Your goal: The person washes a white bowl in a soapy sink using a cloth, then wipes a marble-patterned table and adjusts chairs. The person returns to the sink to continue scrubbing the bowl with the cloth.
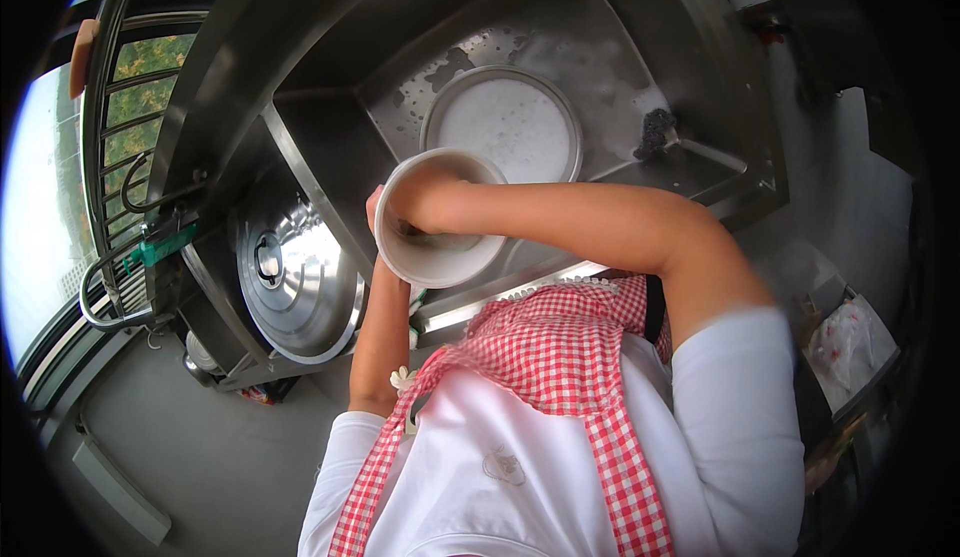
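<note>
A white plastic tub (442,264) is tilted toward me above the sink's near edge. My left hand (374,206) grips it from the outer left side, with most of the fingers hidden behind the wall. My right hand (429,200) reaches deep inside the tub. Its fingertips are out of sight, and a small dark patch shows by them that I cannot identify. Just beyond the tub, a round metal basin (510,123) full of whitish, sudsy water rests on the sink floor.
Foam and water spots cover part of the stainless steel sink (600,69). A dark scouring pad (655,133) lies at its right. In the left compartment is a large metal lid (300,279) with a handle. Window bars (142,106) and a faucet (154,197) stand further left.
</note>
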`<state>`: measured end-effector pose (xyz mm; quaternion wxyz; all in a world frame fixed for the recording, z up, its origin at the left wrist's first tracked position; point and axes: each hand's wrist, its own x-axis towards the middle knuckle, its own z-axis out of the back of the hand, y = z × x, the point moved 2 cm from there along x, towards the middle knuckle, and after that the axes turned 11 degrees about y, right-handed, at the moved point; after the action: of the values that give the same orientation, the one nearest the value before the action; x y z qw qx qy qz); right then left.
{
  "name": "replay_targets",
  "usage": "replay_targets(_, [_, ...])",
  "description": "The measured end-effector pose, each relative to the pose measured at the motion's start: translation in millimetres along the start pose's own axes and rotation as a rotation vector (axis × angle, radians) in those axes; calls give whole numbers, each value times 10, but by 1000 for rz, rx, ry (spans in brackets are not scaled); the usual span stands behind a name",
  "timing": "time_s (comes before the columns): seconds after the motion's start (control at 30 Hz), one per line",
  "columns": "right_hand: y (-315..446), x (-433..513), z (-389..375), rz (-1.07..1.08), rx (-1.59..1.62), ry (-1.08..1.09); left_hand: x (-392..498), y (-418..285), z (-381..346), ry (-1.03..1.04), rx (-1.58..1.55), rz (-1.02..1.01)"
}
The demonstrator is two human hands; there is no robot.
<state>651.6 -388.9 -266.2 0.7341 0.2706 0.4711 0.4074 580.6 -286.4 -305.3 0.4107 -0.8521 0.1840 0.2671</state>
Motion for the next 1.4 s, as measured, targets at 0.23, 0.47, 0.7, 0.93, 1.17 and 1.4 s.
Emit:
replay_targets(0.23, [-117, 3, -116, 99, 84, -221, -63, 69, 30, -240, -30, -12])
replay_targets(0.47, [-133, 81, -101, 35, 147, -12, 136, 129, 388, 0, -135, -16])
replay_targets(0.7, [19, -92, 18, -28, -410, -101, 158, 44, 254, -8, -223, -45])
replay_targets(0.93, [-69, -32, 81, -5, 311, -142, 172, 2, 505, 110, 268, -241])
replay_targets(1.17, [-85, -11, -47, -100, 137, 59, 50, 40, 177, -114, -86, 77])
replay_targets(1.4, [-76, 0, -32, -44, 313, -54, 97, -13, 335, 218, -27, -227])
